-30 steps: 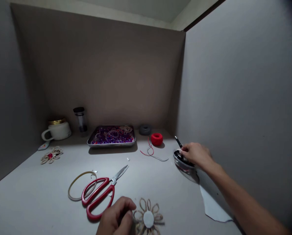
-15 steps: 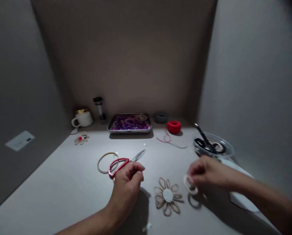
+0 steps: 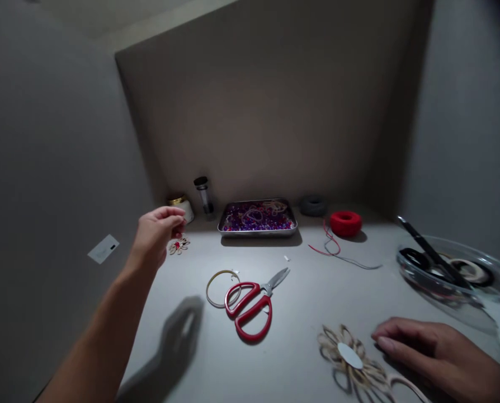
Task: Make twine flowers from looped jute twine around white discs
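Note:
My left hand [image 3: 160, 232] is raised at the left, its fingers and thumb drawn together near a white mug [image 3: 184, 209] with a gold lid. Whatever it may pinch is hidden. Just below its fingertips is a small twine flower [image 3: 178, 245] with a red centre. My right hand [image 3: 438, 350] rests on the table, loosely curled, thumb and index a little apart and nothing visible between them. Beside it a larger twine flower [image 3: 350, 358] has a white round centre. A pale ring [image 3: 410, 385], partly out of view, touches its lower petals.
Red-handled scissors [image 3: 254, 319] overlap a gold hoop [image 3: 210, 294] mid-table. A metal bead tray [image 3: 258, 234] stands behind, with a black-capped tube [image 3: 204, 198] to its left. Red cord [image 3: 345, 224], a grey coil [image 3: 312, 205] and a clear bowl [image 3: 485, 257] holding a pen [image 3: 432, 252] are rightward.
My left hand has moved from beside the scissors up and left to the mug and small flower. My right hand has lowered to the table and released the pale ring. The view has turned left.

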Demonstrator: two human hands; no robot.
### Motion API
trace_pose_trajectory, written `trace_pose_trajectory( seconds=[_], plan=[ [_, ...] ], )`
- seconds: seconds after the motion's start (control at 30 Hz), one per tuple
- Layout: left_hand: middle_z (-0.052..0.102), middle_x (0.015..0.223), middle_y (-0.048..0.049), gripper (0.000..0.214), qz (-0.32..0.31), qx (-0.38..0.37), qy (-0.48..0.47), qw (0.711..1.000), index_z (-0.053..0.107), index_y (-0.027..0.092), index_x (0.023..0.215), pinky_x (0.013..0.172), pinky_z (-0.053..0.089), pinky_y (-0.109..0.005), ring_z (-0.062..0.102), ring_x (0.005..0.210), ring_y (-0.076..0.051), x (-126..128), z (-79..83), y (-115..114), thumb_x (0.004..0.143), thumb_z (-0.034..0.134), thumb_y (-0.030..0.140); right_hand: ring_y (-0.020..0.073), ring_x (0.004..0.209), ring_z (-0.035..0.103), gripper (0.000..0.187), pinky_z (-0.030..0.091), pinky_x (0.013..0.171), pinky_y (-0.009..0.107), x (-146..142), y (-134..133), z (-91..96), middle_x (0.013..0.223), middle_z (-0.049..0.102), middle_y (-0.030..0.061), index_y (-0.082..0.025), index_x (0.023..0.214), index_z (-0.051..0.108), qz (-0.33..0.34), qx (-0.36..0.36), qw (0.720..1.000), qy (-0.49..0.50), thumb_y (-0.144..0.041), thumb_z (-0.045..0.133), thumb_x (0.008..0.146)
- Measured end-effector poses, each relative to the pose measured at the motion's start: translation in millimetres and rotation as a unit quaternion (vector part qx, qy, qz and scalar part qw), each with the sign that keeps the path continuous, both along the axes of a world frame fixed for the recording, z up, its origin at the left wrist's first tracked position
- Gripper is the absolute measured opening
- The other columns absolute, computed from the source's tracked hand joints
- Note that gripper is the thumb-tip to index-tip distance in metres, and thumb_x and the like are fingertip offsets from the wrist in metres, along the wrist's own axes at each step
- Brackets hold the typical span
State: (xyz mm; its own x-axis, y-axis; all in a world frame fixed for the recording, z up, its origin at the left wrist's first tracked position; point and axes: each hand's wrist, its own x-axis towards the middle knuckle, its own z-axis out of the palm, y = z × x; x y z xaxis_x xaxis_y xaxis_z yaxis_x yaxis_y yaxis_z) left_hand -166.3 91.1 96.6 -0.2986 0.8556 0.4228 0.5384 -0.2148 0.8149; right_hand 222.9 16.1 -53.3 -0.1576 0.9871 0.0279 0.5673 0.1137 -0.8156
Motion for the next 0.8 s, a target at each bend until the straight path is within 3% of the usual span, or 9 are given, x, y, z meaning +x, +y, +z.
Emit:
trace_pose_trajectory(
  seconds=[0.1, 0.2, 0.3, 0.4, 0.5, 0.63, 0.7, 0.73, 0.8],
  plan=[
    [0.053, 0.052, 0.0007, 0.015, -0.105, -0.122, 0.131, 0.978, 0.059, 0.016, 0.068, 0.048, 0.037, -0.024, 0.048, 0.048, -0.013, 15, -21.0, -4, 0.061, 0.054, 0.027, 0.022, 0.066, 0.065, 0.028, 0.051, 0.059, 0.023, 1, 3, 2.4, 0.071, 0.071, 0.0052, -0.021, 0.073, 0.071, 0.004, -0.032, 0.999, -0.033, -0.047, 0.058, 0.072],
    [0.055, 0.052, 0.0, 0.006, -0.186, -0.213, 0.272, 0.92, 0.061, 0.018, 0.058, 0.047, 0.031, -0.024, 0.047, 0.05, -0.014, 25, -43.7, -18, 0.059, 0.056, 0.02, 0.0235, 0.066, 0.066, 0.03, 0.052, 0.061, 0.026, 3, 6, 1.4, 0.072, 0.072, 0.0063, -0.021, 0.074, 0.071, -0.037, -0.014, 0.998, -0.041, -0.048, 0.058, 0.07],
    [0.059, 0.065, -0.0021, 0.014, -0.23, -0.252, 0.378, 0.861, 0.06, 0.019, 0.059, 0.051, 0.031, -0.024, 0.05, 0.058, -0.016, 26, -60.6, -31, 0.053, 0.053, 0.007, 0.0237, 0.068, 0.066, 0.032, 0.052, 0.063, 0.027, 3, 5, 2.5, 0.074, 0.072, 0.0061, -0.022, 0.075, 0.071, -0.039, -0.016, 0.998, -0.054, -0.05, 0.057, 0.07],
    [0.06, 0.075, -0.0034, 0.019, -0.254, -0.257, 0.452, 0.816, 0.058, 0.019, 0.06, 0.057, 0.035, -0.023, 0.053, 0.072, -0.018, 23, -70.8, -37, 0.055, 0.05, 0.003, 0.0242, 0.072, 0.066, 0.032, 0.051, 0.064, 0.028, 0, 4, 6.9, 0.076, 0.072, 0.0062, -0.022, 0.075, 0.071, -0.025, -0.031, 0.998, -0.05, -0.051, 0.056, 0.07],
    [0.062, 0.076, -0.0053, 0.017, -0.214, -0.25, 0.518, 0.789, 0.056, 0.018, 0.06, 0.064, 0.037, -0.026, 0.054, 0.078, -0.02, 19, -74.2, -34, 0.062, 0.047, 0.004, 0.0241, 0.069, 0.066, 0.032, 0.051, 0.063, 0.029, -1, 3, 10.4, 0.074, 0.072, 0.0064, -0.022, 0.073, 0.071, -0.024, -0.033, 0.998, -0.045, -0.051, 0.055, 0.07],
    [0.062, 0.075, -0.0146, 0.013, -0.057, -0.227, 0.59, 0.772, 0.055, 0.015, 0.069, 0.07, 0.035, -0.04, 0.055, 0.079, -0.03, 16, -65.5, -32, 0.066, 0.044, 0.009, 0.0205, 0.06, 0.062, 0.028, 0.048, 0.056, 0.027, -1, 0, 12.5, 0.067, 0.07, 0.0053, -0.021, 0.072, 0.07, -0.034, -0.009, 0.999, -0.035, -0.046, 0.057, 0.073],
    [0.059, 0.067, -0.0126, 0.009, -0.001, -0.212, 0.603, 0.769, 0.052, 0.016, 0.071, 0.068, 0.035, -0.041, 0.056, 0.07, -0.029, 21, -58.8, -37, 0.068, 0.044, 0.012, 0.0161, 0.05, 0.056, 0.025, 0.044, 0.048, 0.025, -1, -2, 14.2, 0.059, 0.066, 0.003, -0.02, 0.073, 0.07, -0.037, -0.005, 0.999, -0.012, -0.041, 0.058, 0.074],
    [0.056, 0.062, -0.0083, 0.007, 0.022, -0.181, 0.601, 0.778, 0.049, 0.018, 0.071, 0.066, 0.036, -0.038, 0.055, 0.064, -0.026, 25, -56.1, -41, 0.071, 0.043, 0.015, 0.0142, 0.046, 0.053, 0.023, 0.041, 0.044, 0.023, -1, -3, 15.1, 0.055, 0.063, 0.0014, -0.02, 0.075, 0.07, -0.045, -0.012, 0.999, 0.012, -0.04, 0.058, 0.074],
    [0.054, 0.063, -0.0032, 0.007, 0.001, -0.096, 0.508, 0.856, 0.045, 0.021, 0.074, 0.057, 0.037, -0.03, 0.051, 0.059, -0.021, 40, -53.3, -54, 0.078, 0.04, 0.024, 0.0111, 0.044, 0.049, 0.021, 0.038, 0.041, 0.021, -3, -5, 16.8, 0.052, 0.059, -0.0012, -0.019, 0.075, 0.069, -0.064, -0.034, 0.995, 0.071, -0.038, 0.06, 0.073]
  ],
)
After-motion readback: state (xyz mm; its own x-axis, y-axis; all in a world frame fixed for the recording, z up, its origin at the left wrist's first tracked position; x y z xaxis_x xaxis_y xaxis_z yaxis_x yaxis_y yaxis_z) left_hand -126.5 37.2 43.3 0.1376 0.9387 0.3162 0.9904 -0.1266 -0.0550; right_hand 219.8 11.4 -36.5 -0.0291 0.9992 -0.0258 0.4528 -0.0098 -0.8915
